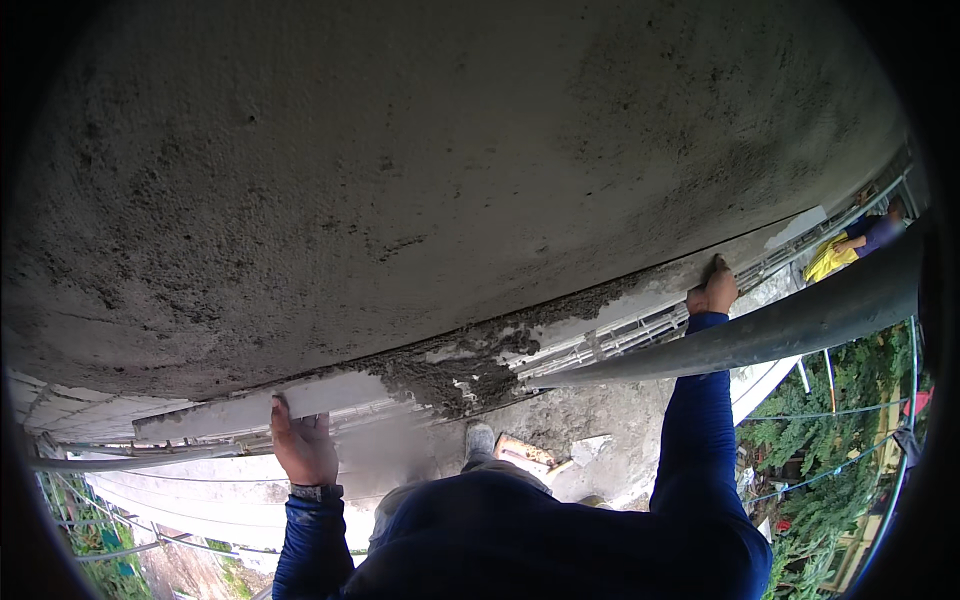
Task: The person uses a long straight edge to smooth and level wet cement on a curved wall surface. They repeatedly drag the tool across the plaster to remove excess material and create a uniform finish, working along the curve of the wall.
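Observation:
A long, pale straightedge [345, 393] runs along a grey plastered wall [450, 180], slanting up toward the right. My left hand [303, 448] is closed on its lower edge near the left end, thumb on the face. Toward the other end, my right hand [713, 288] grips the same straightedge with the arm stretched out. Wet mortar [455, 375] is heaped along the middle of the straightedge, where it meets the wall. The wall is rough and pitted at the left and smoother in the centre.
A thick grey pole [790, 325] crosses in front of my right arm. Below are my shoe [480, 440], a mortar-smeared board [530, 455] and the grey floor. Scaffold pipes [140, 462] run at the left. Another person [855, 245] is at the far right, above green foliage [820, 460].

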